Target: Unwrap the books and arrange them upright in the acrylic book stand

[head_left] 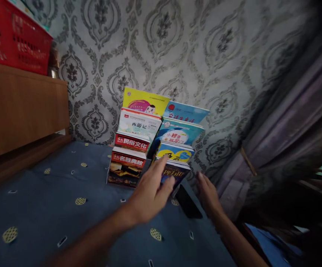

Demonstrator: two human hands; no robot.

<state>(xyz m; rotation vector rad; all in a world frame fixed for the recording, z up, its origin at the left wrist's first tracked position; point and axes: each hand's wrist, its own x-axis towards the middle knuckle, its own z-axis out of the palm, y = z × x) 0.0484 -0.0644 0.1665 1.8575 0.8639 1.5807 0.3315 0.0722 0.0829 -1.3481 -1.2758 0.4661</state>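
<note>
Two side-by-side rows of upright books stand stepped against the wall. The left row has a yellow book (146,100) at the back, then a white book (138,124), a red-topped book (131,142) and a front book with a dark landscape cover (126,168). In the right row, blue books (188,113) rise behind a yellow-and-blue book (176,151) and a dark blue book (179,172). My left hand (151,191), fingers stretched and thumb apart, is at the dark blue book's front; contact is unclear. To its right, my right hand (208,193) is open beside the row, holding nothing.
A black flat object, phone-like (188,202), lies on the dark blue patterned cloth (99,230) between my hands. At left stands a wooden cabinet (24,107) bearing a red basket (18,37). A tied curtain (244,163) hangs at right.
</note>
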